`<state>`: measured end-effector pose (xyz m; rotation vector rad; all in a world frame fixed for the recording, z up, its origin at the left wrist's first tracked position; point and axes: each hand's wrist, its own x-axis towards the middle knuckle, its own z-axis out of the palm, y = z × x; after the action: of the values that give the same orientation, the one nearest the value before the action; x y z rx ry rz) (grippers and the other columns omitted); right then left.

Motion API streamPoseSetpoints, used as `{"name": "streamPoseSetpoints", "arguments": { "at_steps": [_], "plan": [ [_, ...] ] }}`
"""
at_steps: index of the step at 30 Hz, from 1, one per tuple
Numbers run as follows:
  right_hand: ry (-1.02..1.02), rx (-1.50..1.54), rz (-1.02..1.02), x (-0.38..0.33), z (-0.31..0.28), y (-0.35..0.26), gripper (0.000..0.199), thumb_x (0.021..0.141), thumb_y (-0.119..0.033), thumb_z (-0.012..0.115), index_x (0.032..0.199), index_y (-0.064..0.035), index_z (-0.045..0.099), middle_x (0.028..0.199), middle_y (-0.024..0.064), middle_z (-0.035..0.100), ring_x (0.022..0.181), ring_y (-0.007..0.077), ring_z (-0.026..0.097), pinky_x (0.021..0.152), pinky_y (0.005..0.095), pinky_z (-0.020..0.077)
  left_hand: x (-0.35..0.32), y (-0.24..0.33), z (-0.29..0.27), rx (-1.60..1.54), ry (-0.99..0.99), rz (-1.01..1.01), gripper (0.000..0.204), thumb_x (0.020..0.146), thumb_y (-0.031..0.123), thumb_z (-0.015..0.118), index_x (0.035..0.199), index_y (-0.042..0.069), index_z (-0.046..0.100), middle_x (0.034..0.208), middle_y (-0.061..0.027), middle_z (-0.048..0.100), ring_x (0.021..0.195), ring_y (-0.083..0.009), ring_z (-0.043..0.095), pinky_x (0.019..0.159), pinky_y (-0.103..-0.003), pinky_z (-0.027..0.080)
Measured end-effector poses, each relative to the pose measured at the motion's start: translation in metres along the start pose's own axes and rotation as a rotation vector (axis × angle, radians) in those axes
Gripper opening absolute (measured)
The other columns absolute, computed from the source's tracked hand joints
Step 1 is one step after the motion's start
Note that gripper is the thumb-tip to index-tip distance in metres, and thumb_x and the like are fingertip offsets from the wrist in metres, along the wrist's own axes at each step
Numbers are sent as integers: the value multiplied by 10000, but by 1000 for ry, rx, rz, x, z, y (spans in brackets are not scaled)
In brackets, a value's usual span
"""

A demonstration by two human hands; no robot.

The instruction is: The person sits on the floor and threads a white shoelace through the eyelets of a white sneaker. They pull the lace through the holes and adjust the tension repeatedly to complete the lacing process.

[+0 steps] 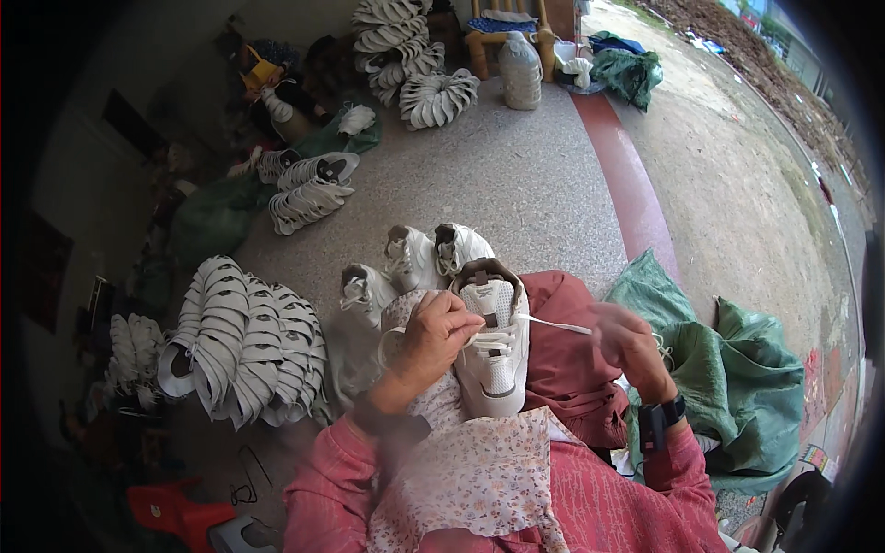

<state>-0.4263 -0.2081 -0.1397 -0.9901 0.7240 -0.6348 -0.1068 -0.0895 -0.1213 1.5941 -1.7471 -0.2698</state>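
Note:
A white sneaker point(494, 384) rests on my lap, its toe toward me and its brown-lined collar facing away. My left hand point(435, 334) is closed in a pinch beside the sneaker's lacing; whatever is between its fingertips is hidden. A white shoelace point(556, 323) stretches from the eyelets out to the right, pulled fairly taut. My right hand point(632, 347), slightly blurred, is closed on the lace's far end. Just beyond my knees stand several more white sneakers point(413, 258), some with laces in them.
Stacked white shoe uppers point(241, 341) lie at the left, with further stacks point(438, 99) at the back. Green sacks point(751, 387) bunch up on the right. A red stool point(175, 511) is at lower left, a plastic jug point(521, 74) at the back. Another person point(267, 78) sits far left.

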Motion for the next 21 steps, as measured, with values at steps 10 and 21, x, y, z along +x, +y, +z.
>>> {"name": "streamPoseSetpoints", "arguments": {
  "at_steps": [10,21],
  "plan": [
    [-128,-629,-128,29,70,17,236,998,-126,605,1202,-14,643,896,49,682,636,100,616,547,263,486,9,5,10,214,112,130,145,761,104,779,889,149,729,834,22,662,883,-214,605,826,-372,424],
    [7,-1025,-699,40,105,-7,162,912,-75,655,1071,-43,652,900,116,640,701,322,663,590,410,508,41,-24,-21,-205,-363,-285,739,740,159,779,1399,73,456,1185,-91,561,1140,-208,529,986,-338,431]
  ]
}}
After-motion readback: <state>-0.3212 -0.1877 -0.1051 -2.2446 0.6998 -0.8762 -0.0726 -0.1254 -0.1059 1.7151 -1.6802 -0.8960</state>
